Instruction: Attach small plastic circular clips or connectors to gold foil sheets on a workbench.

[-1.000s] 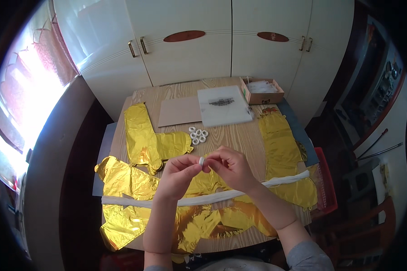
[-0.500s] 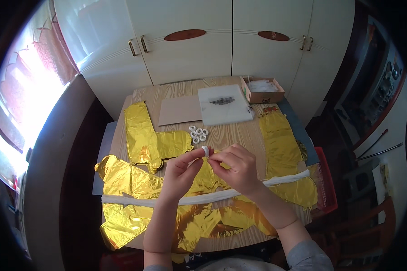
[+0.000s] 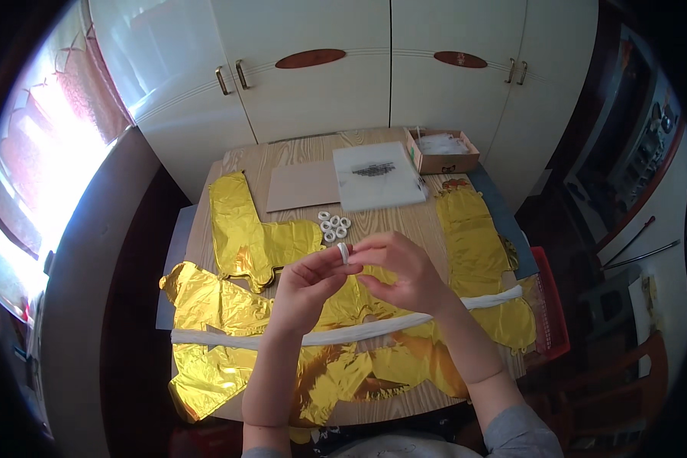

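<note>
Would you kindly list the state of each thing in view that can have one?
Left hand: raised, holding a white ring
Right hand: partly open, beside that ring
Loose white rings: clustered on the table
Gold foil pieces: lying flat, wrinkled
White strand bundle: laid across foil
Cardboard box: open
Cabinet doors: shut

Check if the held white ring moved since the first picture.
Yes: the held ring moved up the picture, nearer in view to the cluster of white rings on the table.
</note>
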Motion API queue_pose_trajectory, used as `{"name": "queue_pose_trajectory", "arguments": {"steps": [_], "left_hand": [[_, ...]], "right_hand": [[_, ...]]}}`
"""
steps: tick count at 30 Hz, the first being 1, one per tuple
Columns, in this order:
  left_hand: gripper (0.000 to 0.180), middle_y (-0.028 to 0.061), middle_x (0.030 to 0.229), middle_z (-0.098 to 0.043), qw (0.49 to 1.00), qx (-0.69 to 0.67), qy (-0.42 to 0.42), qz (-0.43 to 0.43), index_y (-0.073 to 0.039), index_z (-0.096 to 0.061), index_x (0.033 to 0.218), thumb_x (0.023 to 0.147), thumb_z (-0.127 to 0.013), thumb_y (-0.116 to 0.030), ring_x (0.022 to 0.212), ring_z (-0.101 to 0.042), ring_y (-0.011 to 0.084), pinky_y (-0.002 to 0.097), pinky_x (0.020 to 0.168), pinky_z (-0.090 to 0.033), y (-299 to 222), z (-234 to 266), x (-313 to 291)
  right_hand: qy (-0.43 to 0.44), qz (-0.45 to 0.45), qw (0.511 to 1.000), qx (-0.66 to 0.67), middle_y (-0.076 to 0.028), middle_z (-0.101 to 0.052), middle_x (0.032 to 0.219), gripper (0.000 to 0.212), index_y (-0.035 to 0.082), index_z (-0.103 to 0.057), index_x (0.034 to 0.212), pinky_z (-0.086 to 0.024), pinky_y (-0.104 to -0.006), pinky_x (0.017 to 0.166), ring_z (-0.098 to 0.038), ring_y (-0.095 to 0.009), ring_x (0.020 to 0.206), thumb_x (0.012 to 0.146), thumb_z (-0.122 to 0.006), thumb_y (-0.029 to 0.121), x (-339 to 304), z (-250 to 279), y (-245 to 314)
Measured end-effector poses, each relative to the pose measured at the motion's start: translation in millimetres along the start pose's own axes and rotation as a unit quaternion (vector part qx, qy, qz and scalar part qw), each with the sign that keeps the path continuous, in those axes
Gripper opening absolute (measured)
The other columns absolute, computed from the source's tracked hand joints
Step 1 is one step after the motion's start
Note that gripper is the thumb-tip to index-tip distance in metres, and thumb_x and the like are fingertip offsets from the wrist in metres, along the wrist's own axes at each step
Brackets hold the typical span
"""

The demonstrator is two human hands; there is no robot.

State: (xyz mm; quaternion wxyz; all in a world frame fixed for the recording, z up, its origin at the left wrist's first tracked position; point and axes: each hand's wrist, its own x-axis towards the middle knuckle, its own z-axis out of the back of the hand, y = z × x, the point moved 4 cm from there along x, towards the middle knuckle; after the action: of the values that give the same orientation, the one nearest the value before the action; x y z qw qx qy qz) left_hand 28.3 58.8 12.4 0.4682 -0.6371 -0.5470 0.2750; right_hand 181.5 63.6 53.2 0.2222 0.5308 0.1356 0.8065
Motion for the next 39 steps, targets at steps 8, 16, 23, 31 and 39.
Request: {"name": "queue_pose_trajectory", "arguments": {"steps": [8, 16, 23, 31, 39], "left_hand": [[0.029, 0.0167, 0.104, -0.06, 1.0, 0.002, 0.006, 0.025, 0.009, -0.053, 0.109, 0.08, -0.051, 0.011, 0.098, -0.058, 0.021, 0.0301, 0.088, -0.046, 1, -1, 0], [0.032, 0.0099, 0.104, -0.06, 0.996, 0.072, 0.05, 0.021, 0.004, -0.054, 0.111, 0.08, -0.05, 0.01, 0.098, -0.056, 0.0139, 0.0254, 0.088, -0.043, 7, 0, -3], [0.029, 0.0039, 0.093, -0.062, 0.971, 0.23, 0.031, -0.051, 0.001, -0.058, 0.105, 0.077, -0.057, 0.007, 0.086, -0.057, 0.0081, 0.0219, 0.077, -0.046, 5, -3, -2], [0.019, 0.0047, 0.086, -0.064, 0.99, 0.139, 0.028, 0.014, 0.001, -0.06, 0.095, 0.077, -0.062, 0.004, 0.078, -0.059, 0.008, 0.0201, 0.069, -0.048, 9, 1, -2], [0.024, 0.0096, 0.081, -0.066, 0.984, 0.13, 0.069, 0.098, -0.002, -0.049, 0.092, 0.074, -0.063, 0.006, 0.075, -0.062, 0.011, 0.0189, 0.059, -0.045, 1, -3, -2]], "right_hand": [[0.012, -0.011, 0.999, 0.028, -0.003, -0.056, 0.091, 0.027, 0.01, -0.057, 0.092, -0.048, -0.0307, 0.068, -0.058, -0.019, 0.081, 0.069, -0.07, 0.008, -3, -2, -5], [0.049, -0.157, 0.979, 0.119, -0.004, -0.061, 0.084, 0.023, 0.006, -0.056, 0.092, -0.051, -0.0258, 0.069, -0.063, -0.014, 0.075, 0.072, -0.066, 0.003, -9, -6, -14], [0.037, -0.159, 0.981, 0.103, -0.003, -0.062, 0.08, 0.021, 0.005, -0.056, 0.09, -0.051, -0.0252, 0.069, -0.064, -0.013, 0.074, 0.072, -0.067, 0.004, -10, -8, -16], [0.106, -0.19, 0.954, 0.208, -0.004, -0.061, 0.084, 0.02, 0.003, -0.056, 0.094, -0.05, -0.0251, 0.073, -0.061, -0.011, 0.077, 0.076, -0.064, 0.002, -12, -11, -22], [0.167, -0.248, 0.851, 0.432, -0.004, -0.061, 0.088, 0.019, 0.0, -0.056, 0.099, -0.048, -0.0255, 0.076, -0.058, -0.011, 0.081, 0.081, -0.061, 0.002, -28, -21, -45]]}}
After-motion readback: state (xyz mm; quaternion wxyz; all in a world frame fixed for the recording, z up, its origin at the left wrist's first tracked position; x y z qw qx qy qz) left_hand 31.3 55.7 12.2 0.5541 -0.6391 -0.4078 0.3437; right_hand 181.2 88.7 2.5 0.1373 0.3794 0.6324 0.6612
